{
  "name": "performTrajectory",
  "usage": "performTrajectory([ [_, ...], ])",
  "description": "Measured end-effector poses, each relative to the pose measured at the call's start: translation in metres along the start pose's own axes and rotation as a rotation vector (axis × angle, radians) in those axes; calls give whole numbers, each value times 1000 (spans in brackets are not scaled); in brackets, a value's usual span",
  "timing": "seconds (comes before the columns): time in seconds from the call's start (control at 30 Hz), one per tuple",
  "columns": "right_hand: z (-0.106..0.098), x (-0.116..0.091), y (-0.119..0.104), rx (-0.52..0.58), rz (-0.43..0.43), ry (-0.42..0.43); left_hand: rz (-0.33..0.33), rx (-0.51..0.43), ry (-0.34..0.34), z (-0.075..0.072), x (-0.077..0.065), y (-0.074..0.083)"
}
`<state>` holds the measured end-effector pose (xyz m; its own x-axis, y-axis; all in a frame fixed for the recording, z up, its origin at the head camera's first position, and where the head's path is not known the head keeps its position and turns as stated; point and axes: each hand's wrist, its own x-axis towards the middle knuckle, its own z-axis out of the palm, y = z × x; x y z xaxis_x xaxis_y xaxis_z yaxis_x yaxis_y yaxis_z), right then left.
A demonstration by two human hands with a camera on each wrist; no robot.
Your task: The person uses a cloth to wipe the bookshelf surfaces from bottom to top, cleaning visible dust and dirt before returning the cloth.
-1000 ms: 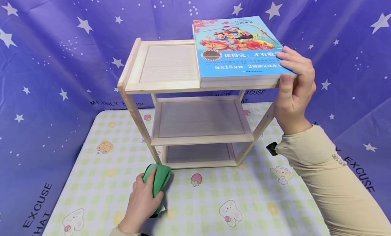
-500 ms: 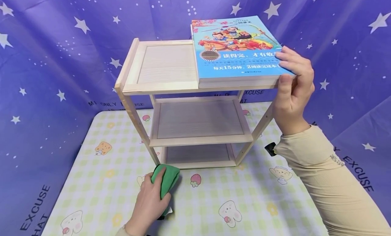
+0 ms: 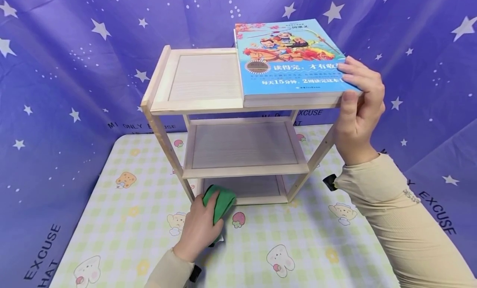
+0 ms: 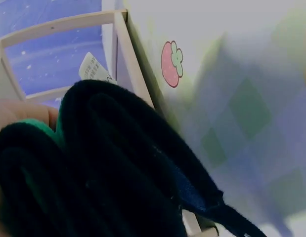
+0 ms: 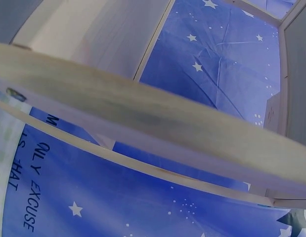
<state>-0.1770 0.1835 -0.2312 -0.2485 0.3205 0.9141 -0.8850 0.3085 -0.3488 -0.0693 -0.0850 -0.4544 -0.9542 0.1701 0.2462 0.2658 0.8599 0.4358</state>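
Observation:
A pale wooden shelf rack (image 3: 203,78) with three tiers stands on the table. My left hand (image 3: 199,230) holds a folded green cloth (image 3: 225,199) at the front left of the bottom tier. Close up in the left wrist view, the folded cloth (image 4: 123,168) looks very dark, with a bit of green and a white label (image 4: 95,69). My right hand (image 3: 359,110) grips the rack's top right corner, its fingers by the edge of a blue illustrated book (image 3: 290,52) lying on the top tier. The right wrist view shows the rack's side rail (image 5: 157,123), without the hand.
A pastel checked tablecloth (image 3: 313,246) with cartoon prints covers the table. Purple star-patterned fabric (image 3: 74,64) hangs behind and at both sides. The middle tier (image 3: 246,145) lies above the cloth, and the rack's front left leg (image 3: 167,151) stands close to my left hand.
My left hand has moved right and forward with the green cloth, from beside the front left leg to the bottom tier's front edge. The right hand and the book have stayed in place.

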Motion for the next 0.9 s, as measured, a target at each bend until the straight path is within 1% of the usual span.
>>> performTrajectory([
  [0.17, -2, 0, 0, -18, 5, -8, 55, 48, -5, 8, 16, 2],
  [0.33, -3, 0, 0, -27, 9, -18, 71, 98, -11, 12, 27, 5],
  [0.47, -3, 0, 0, -26, 7, -17, 81, 144, -5, 16, 33, 4],
  [0.73, -3, -1, 0, -17, 3, -22, 128, 272, 95, 27, 39, -5],
  [0.9, -3, -1, 0, -12, 2, -20, 129, 305, 118, 31, 40, -8],
])
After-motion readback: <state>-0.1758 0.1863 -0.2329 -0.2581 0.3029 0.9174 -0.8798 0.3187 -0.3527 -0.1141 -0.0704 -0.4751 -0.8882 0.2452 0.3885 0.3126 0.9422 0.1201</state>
